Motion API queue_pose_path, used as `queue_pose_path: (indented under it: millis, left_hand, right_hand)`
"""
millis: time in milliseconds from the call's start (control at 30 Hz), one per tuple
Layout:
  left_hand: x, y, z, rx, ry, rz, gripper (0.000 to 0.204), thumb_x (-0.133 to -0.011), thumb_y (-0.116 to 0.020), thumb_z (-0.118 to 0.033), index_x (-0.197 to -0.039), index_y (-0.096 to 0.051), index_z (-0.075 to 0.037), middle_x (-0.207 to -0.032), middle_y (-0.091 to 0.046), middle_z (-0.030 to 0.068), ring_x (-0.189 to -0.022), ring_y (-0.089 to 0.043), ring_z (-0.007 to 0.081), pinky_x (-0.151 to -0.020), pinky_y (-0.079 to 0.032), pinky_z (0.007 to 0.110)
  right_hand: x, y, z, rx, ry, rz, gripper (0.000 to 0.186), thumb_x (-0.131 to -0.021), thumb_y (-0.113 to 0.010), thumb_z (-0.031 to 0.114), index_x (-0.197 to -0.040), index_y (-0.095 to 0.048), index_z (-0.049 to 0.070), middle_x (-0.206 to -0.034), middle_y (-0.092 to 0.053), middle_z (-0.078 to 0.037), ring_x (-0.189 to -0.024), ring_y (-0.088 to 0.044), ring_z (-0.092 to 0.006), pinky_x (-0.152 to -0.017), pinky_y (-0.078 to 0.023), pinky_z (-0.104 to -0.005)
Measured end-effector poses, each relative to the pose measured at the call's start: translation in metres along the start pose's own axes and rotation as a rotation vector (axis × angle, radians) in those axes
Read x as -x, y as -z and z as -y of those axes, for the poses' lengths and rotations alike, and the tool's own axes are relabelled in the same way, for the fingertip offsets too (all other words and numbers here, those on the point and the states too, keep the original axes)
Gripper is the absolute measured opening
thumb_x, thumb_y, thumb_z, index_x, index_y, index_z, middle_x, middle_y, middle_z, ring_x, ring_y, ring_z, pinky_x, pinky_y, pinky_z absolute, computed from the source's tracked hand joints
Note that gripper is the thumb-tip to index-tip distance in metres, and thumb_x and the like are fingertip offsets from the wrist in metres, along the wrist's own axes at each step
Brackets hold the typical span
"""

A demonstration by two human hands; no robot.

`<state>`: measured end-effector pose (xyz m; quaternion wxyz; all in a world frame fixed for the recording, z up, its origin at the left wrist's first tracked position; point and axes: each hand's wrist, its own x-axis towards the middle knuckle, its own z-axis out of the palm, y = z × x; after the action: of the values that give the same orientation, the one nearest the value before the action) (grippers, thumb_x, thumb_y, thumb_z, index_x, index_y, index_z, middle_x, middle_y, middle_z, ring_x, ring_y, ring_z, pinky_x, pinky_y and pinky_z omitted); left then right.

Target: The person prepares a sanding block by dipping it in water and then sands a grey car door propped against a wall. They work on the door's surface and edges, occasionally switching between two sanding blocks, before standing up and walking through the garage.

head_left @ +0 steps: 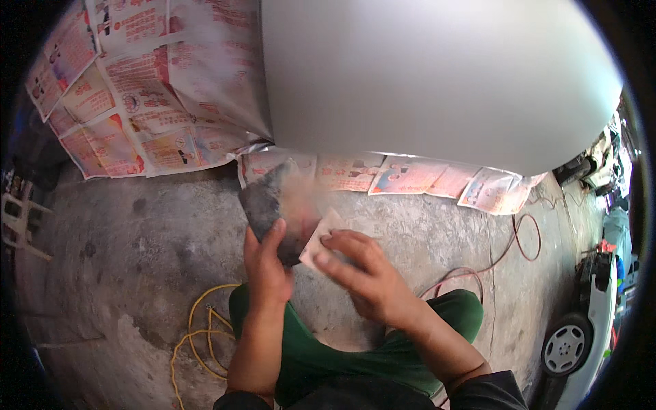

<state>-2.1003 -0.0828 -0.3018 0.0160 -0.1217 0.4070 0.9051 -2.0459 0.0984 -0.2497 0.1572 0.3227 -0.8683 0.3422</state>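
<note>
Dark slab (262, 206), gripped by the left hand (268, 268), extends beyond its thumb; the right hand (369, 277) holds a pale pad (328, 223) at its fingertips, beside the slab.

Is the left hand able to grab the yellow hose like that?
Probably not as it is: the left hand is full, holding a dark board. The yellow hose itself looks uncovered on the floor, beside the knee.

Dark-grey slab (275, 206) (mottled), pale pinkish sheet (318, 238)
</note>
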Motion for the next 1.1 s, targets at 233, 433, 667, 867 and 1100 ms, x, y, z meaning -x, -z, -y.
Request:
queue_pose_path:
  millis: [233, 433, 667, 867, 1100]
  left_hand:
    - [0.021, 0.010, 0.031, 0.026, 0.231, 0.052, 0.041, -0.093, -0.065, -0.010, -0.132, -0.054, -0.005, -0.124, -0.060, 0.0088, -0.115, -0.059, 0.0244, -0.099, -0.048, 0.040]
    - [0.036, 0.011, 0.029, -0.623, 0.000, 0.269, 0.037, -0.097, -0.062, -0.012, -0.130, -0.053, 0.004, -0.128, -0.060, 0.0158, -0.115, -0.058, 0.0235, -0.100, -0.045, 0.038]
    - [0.027, -0.009, 0.040, -0.438, -0.256, -0.104, 0.036, -0.101, -0.061, -0.015, -0.128, -0.051, 0.007, -0.121, -0.063, 0.0191, -0.108, -0.061, 0.0229, -0.092, -0.049, 0.036]
    - [0.011, -0.007, 0.030, -0.273, 0.053, 0.051, 0.039, -0.098, -0.061, -0.014, -0.131, -0.051, 0.003, -0.123, -0.061, 0.0159, -0.109, -0.060, 0.0228, -0.095, -0.048, 0.036]
    - [0.003, 0.001, 0.051, -0.031, 0.225, 0.035, 0.040, -0.095, -0.061, -0.007, -0.133, -0.051, -0.001, -0.125, -0.060, 0.0108, -0.112, -0.060, 0.0235, -0.097, -0.049, 0.039]
  right_hand:
    - [0.066, 0.016, -0.030, 0.371, -0.270, 0.172, 0.069, -0.076, -0.059, -0.001, -0.140, -0.057, 0.025, -0.137, -0.053, -0.013, -0.128, -0.050, -0.0357, -0.108, -0.041, -0.0514]
    - [0.052, 0.037, -0.022, 0.566, -0.246, 0.296, 0.062, -0.080, -0.058, 0.007, -0.139, -0.058, 0.027, -0.139, -0.054, -0.005, -0.133, -0.047, -0.0306, -0.117, -0.029, -0.0555]
    - [0.082, -0.012, -0.008, 0.191, -0.192, 0.468, 0.059, -0.087, -0.053, 0.012, -0.144, -0.052, 0.029, -0.142, -0.050, -0.009, -0.135, -0.046, -0.0308, -0.114, -0.034, -0.0555]
    - [0.046, 0.021, 0.022, 0.112, -0.141, 0.168, 0.050, -0.092, -0.057, 0.011, -0.139, -0.059, 0.031, -0.135, -0.051, -0.016, -0.130, -0.050, -0.0365, -0.112, -0.039, -0.0574]
    - [0.067, 0.006, -0.040, 0.258, -0.331, 0.137, 0.058, -0.082, -0.058, 0.008, -0.137, -0.059, 0.026, -0.136, -0.051, -0.013, -0.131, -0.049, -0.0355, -0.113, -0.036, -0.0567]
